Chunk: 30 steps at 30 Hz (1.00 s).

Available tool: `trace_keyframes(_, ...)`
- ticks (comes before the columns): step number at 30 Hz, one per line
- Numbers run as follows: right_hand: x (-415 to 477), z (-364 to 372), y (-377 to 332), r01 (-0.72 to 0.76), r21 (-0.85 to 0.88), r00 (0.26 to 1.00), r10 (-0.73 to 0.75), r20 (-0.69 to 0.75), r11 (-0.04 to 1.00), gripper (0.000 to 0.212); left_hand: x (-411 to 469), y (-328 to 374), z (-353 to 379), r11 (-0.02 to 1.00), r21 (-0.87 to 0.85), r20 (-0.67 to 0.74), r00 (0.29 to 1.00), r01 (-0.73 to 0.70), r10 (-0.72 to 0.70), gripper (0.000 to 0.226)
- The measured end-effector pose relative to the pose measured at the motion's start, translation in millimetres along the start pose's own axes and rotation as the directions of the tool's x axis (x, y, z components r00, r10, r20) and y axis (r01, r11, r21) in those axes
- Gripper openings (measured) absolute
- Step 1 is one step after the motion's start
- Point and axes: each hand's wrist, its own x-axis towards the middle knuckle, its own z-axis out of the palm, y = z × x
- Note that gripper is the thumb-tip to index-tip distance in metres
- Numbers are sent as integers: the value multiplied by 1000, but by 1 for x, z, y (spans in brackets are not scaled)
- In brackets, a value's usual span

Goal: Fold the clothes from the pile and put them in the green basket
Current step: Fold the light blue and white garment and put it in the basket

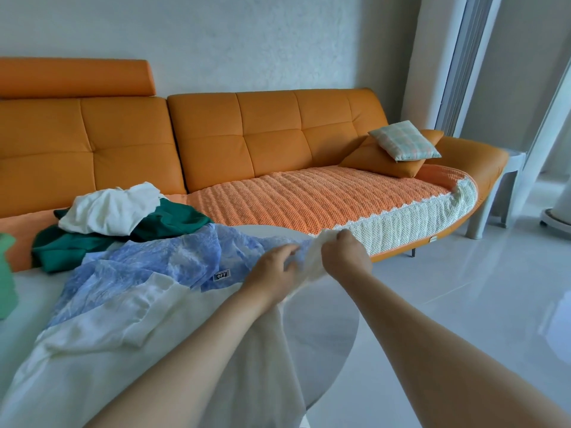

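Observation:
A cream-white garment (129, 344) lies spread over the white table (324, 332), lifted at its far right corner. My right hand (346, 253) pinches that raised corner, and my left hand (273, 274) grips the same cloth just beside it. Under the cream garment lies a pale blue patterned garment (160, 264) with a small "OFF" label. Behind them, on the sofa seat's left part, the pile holds a dark green garment (167, 223) with a white one (108, 211) on top. A strip of the green basket (6, 273) shows at the left edge.
An orange sofa (241, 131) with a quilted orange seat cover (309, 196) runs behind the table. Two cushions (398, 149) lean at its right end. A white side table (500, 186) stands beyond it, above glossy white floor (463, 304).

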Motion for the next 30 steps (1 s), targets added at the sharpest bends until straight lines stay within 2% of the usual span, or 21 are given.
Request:
trace_keyframes(2, -9, 1, -22, 139, 3, 987, -138, -79, 990, 17, -1, 0, -15, 988, -130, -95, 991, 81, -93, 37)
trace_keyframes(4, -20, 7, -46, 266, 81, 961, -257, -108, 961, 11, -2, -4, -33, 957, -247, -145, 971, 152, -191, 34)
trace_keyframes(9, -51, 44, -103, 403, 285, 911, -410, -38, 870, 34, -16, -25, -84, 817, -541, -163, 928, 199, -335, 30)
trace_keyframes(11, -68, 60, -124, 401, 379, 899, -438, 11, 834, 40, -27, -35, -106, 769, -597, -176, 898, 229, -404, 28)
trace_keyframes(13, -87, 77, -143, 322, 510, 878, -453, 154, 797, 52, -41, -50, -125, 723, -628, -149, 867, 289, -476, 38)
trace_keyframes(15, -105, 95, -158, 197, 623, 777, -508, 372, 757, 73, -53, -71, -143, 703, -611, -142, 824, 363, -549, 58)
trace_keyframes(17, -116, 115, -166, 136, 638, 673, -543, 502, 758, 78, -64, -93, -158, 732, -540, -182, 792, 415, -583, 64)
trace_keyframes(19, -118, 126, -167, 208, 587, 651, -559, 513, 782, 62, -77, -111, -170, 793, -375, -216, 786, 481, -579, 55)
trace_keyframes(21, -115, 129, -164, 440, 422, 680, -602, 419, 792, 53, -89, -128, -176, 811, -213, -233, 778, 545, -584, 55)
trace_keyframes(22, -111, 128, -160, 541, 309, 683, -623, 381, 782, 51, -93, -135, -177, 814, -188, -228, 781, 550, -581, 57)
trace_keyframes(25, -95, 129, -146, 751, -42, 617, -677, 401, 659, 41, -96, -152, -179, 857, -164, -265, 815, 489, -516, 57)
trace_keyframes(27, -87, 136, -136, 770, -136, 600, -636, 486, 623, 42, -93, -157, -181, 891, -139, -288, 843, 433, -454, 52)
trace_keyframes(30, -82, 148, -126, 746, -241, 638, -563, 526, 621, 62, -86, -157, -185, 928, 9, -351, 870, 373, -346, 44)
